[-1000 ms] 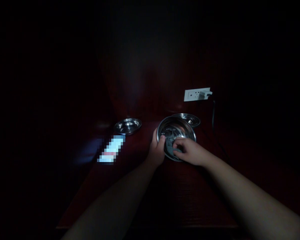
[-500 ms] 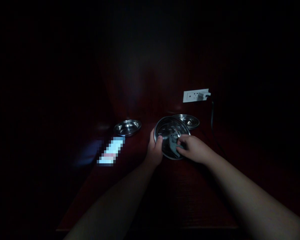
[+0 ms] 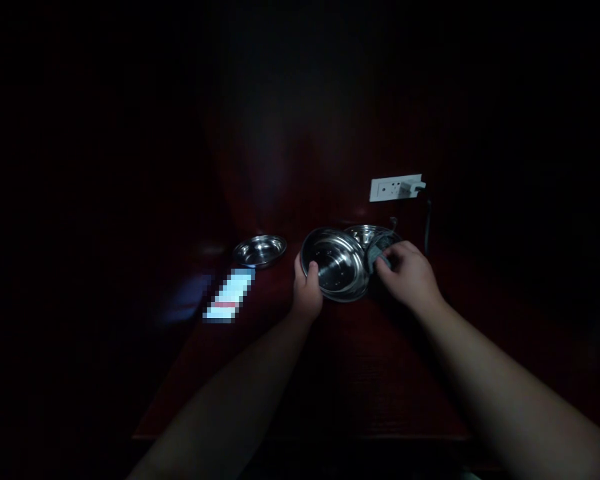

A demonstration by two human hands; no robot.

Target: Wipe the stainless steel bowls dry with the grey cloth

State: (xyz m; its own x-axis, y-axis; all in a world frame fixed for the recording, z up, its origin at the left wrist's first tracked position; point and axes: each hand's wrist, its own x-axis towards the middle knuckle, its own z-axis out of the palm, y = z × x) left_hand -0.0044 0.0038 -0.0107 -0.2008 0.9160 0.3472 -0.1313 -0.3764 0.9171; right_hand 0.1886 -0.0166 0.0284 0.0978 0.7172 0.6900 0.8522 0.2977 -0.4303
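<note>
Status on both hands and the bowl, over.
Left hand grips tilted bowl at left rim. Right hand holds grey cloth, right of bowl. Metal dish behind, partly hidden.

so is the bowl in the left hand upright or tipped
Tipped: the left hand holds the bowl at a slant, its open side turned toward the view.
</note>
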